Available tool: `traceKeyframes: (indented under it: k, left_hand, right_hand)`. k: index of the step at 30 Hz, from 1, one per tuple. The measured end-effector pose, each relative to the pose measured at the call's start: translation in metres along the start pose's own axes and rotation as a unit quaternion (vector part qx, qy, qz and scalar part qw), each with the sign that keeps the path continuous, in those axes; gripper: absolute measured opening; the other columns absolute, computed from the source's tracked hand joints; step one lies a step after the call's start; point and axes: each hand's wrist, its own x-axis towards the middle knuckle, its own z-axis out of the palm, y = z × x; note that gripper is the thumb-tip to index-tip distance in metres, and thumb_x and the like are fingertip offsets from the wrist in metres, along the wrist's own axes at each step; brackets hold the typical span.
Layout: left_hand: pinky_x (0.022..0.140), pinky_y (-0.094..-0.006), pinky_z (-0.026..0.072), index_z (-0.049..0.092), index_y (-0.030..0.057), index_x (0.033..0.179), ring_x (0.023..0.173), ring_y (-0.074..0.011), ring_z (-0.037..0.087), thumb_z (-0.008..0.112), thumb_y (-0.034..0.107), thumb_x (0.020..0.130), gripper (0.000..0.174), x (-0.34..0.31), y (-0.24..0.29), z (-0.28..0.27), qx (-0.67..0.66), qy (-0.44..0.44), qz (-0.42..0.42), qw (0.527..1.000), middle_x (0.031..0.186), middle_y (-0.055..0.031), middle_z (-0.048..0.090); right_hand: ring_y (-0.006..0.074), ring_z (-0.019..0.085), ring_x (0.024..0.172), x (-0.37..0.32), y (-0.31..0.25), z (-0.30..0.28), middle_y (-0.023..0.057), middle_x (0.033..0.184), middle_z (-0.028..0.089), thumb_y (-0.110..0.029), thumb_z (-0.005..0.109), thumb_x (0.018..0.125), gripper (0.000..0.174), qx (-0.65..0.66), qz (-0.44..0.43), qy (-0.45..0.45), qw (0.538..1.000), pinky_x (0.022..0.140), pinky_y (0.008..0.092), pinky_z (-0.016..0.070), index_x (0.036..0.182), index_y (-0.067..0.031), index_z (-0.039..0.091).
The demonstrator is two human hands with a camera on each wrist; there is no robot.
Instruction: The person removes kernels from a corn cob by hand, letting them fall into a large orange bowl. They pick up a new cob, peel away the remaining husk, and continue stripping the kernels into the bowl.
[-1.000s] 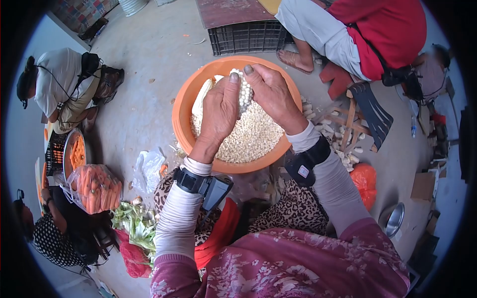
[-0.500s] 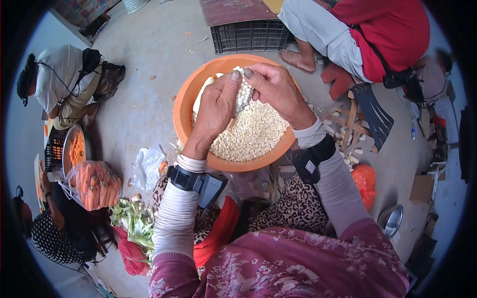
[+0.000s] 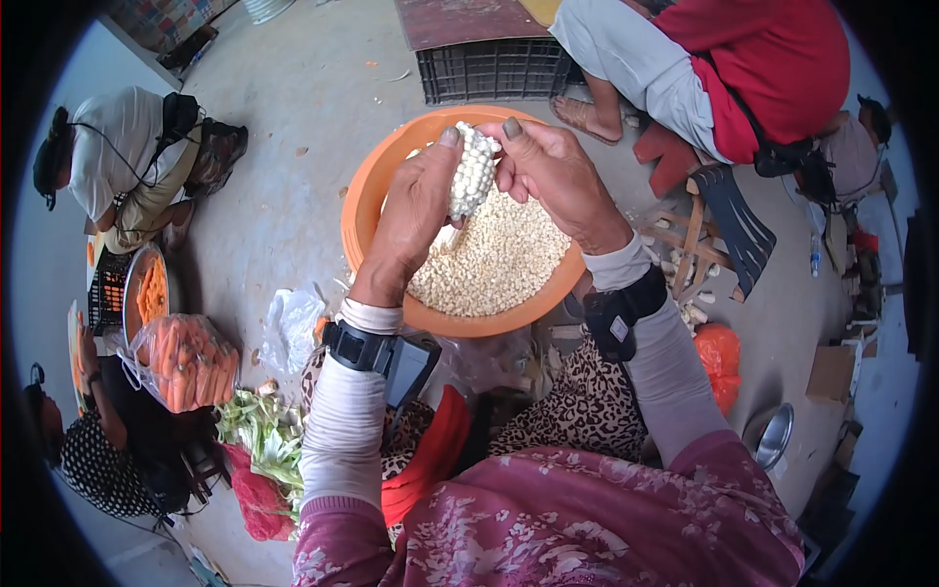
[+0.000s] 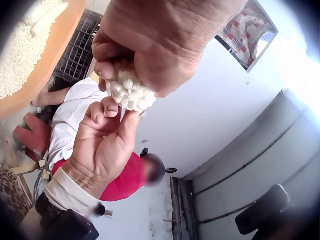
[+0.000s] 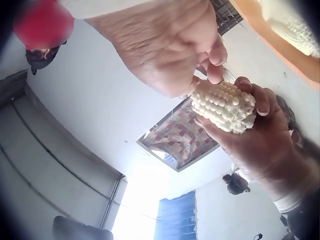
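A white corn cob (image 3: 473,174) is held over the orange basin (image 3: 364,210), which holds a heap of loose pale kernels (image 3: 499,259). My left hand (image 3: 416,205) grips the cob, thumb along its side. My right hand (image 3: 562,181) is at the cob's upper right, its thumb raised and its other fingers curled. In the right wrist view the cob (image 5: 225,106) shows rows of kernels with a rough patch at one end, and the right fingertips touch its other end. The left wrist view shows both hands meeting at the cob (image 4: 131,92).
A black crate (image 3: 489,70) stands beyond the basin. A person in red sits at the upper right, near a wooden stool (image 3: 729,225). Bagged carrots (image 3: 186,362), husks (image 3: 264,440) and a white plastic bag (image 3: 290,331) lie to the left; two more people are at the far left.
The right hand has shifted slightly right and its thumb has lifted off the cob. The cob has turned in the left hand, and more of its side shows.
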Motion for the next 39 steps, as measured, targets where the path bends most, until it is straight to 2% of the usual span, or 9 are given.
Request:
traceKeyframes:
  k: [8,18,20,24,26,29,32,36,39]
  left_hand:
    - [0.044,-0.021,0.038,0.06,0.0021,0.095,0.053,-0.0055,0.047,0.037,0.042,0.098,0.046,0.002,-0.006,0.0,0.082,-0.012,0.041,0.996,0.065,0.0003,0.052]
    - [0.044,-0.0216,0.0378,0.062,0.0019,0.092,0.053,-0.0061,0.047,0.038,0.042,0.097,0.047,0.004,-0.011,-0.002,0.099,-0.001,0.032,0.995,0.063,-0.0001,0.052]
    - [0.044,-0.0212,0.0379,0.062,0.0023,0.091,0.053,-0.0065,0.048,0.039,0.042,0.097,0.047,0.004,-0.01,-0.002,0.088,0.004,0.025,0.996,0.065,-0.0003,0.053]
    - [0.044,-0.0208,0.038,0.062,0.0023,0.091,0.054,-0.0068,0.048,0.038,0.042,0.097,0.047,0.0,-0.001,0.004,0.045,0.002,-0.009,0.999,0.066,-0.0005,0.054]
    - [0.044,-0.0208,0.0385,0.062,0.0024,0.091,0.055,-0.0069,0.049,0.039,0.042,0.097,0.047,-0.001,0.0,0.003,0.018,0.002,-0.014,1.0,0.067,-0.0008,0.055]
    - [0.044,-0.0208,0.0391,0.061,0.0028,0.091,0.056,-0.0068,0.049,0.039,0.044,0.097,0.047,0.002,-0.004,0.0,0.022,0.008,-0.018,1.0,0.067,-0.0007,0.054]
    - [0.044,-0.0207,0.0394,0.061,0.003,0.091,0.057,-0.0065,0.05,0.039,0.046,0.096,0.049,0.004,-0.008,-0.001,0.062,-0.003,0.004,0.998,0.068,-0.0008,0.055]
    - [0.044,-0.0198,0.0388,0.062,0.0037,0.093,0.057,-0.006,0.05,0.037,0.047,0.096,0.05,0.003,-0.006,-0.001,0.063,-0.002,-0.011,0.998,0.07,-0.0005,0.055]
    - [0.045,-0.019,0.0384,0.062,0.0046,0.095,0.058,-0.0057,0.05,0.035,0.048,0.096,0.051,0.001,0.0,0.0,-0.002,0.001,-0.038,0.999,0.071,0.0,0.056]
  right_hand:
    - [0.0066,0.054,0.068,0.001,-0.004,0.006,0.0037,0.082,0.061,-0.028,0.064,0.087,0.036,-0.066,-0.011,0.016,0.998,0.06,0.0212,0.046,0.103,0.0045,0.061]
    - [0.0064,0.053,0.062,0.002,0.003,0.005,0.0014,0.075,0.059,-0.025,0.056,0.091,0.031,-0.072,-0.026,0.008,0.997,0.056,0.0208,0.044,0.1,0.0044,0.062]
    - [0.0065,0.052,0.061,0.002,0.004,0.004,0.0008,0.071,0.057,-0.027,0.054,0.093,0.032,-0.094,0.025,0.044,0.994,0.053,0.0211,0.0425,0.094,0.0038,0.063]
    - [0.0065,0.053,0.062,0.002,0.004,0.0,0.0018,0.073,0.057,-0.029,0.052,0.094,0.034,-0.096,0.007,0.038,0.995,0.052,0.0215,0.0414,0.092,0.0037,0.061]
    - [0.0062,0.053,0.064,0.0,0.0,0.002,0.0028,0.076,0.057,-0.031,0.053,0.093,0.036,-0.012,0.019,0.031,0.999,0.052,0.0208,0.0411,0.099,0.0036,0.059]
    - [0.0058,0.052,0.066,0.0,-0.001,0.003,0.0035,0.08,0.057,-0.033,0.054,0.092,0.04,-0.033,0.037,0.006,0.999,0.053,0.0197,0.0409,0.107,0.0038,0.057]
    - [0.0058,0.052,0.065,-0.001,0.004,0.01,0.0036,0.082,0.058,-0.032,0.054,0.092,0.039,-0.054,-0.034,0.024,0.998,0.054,0.0184,0.0408,0.108,0.0033,0.058]
    - [0.0057,0.052,0.065,0.002,0.009,0.003,0.0043,0.085,0.059,-0.028,0.054,0.092,0.035,-0.022,0.017,0.012,1.0,0.054,0.0181,0.041,0.108,0.0034,0.058]
    - [0.0054,0.052,0.065,0.003,0.009,0.001,0.0041,0.085,0.059,-0.025,0.055,0.091,0.033,0.092,0.029,0.011,0.995,0.053,0.0179,0.0408,0.108,0.0035,0.058]
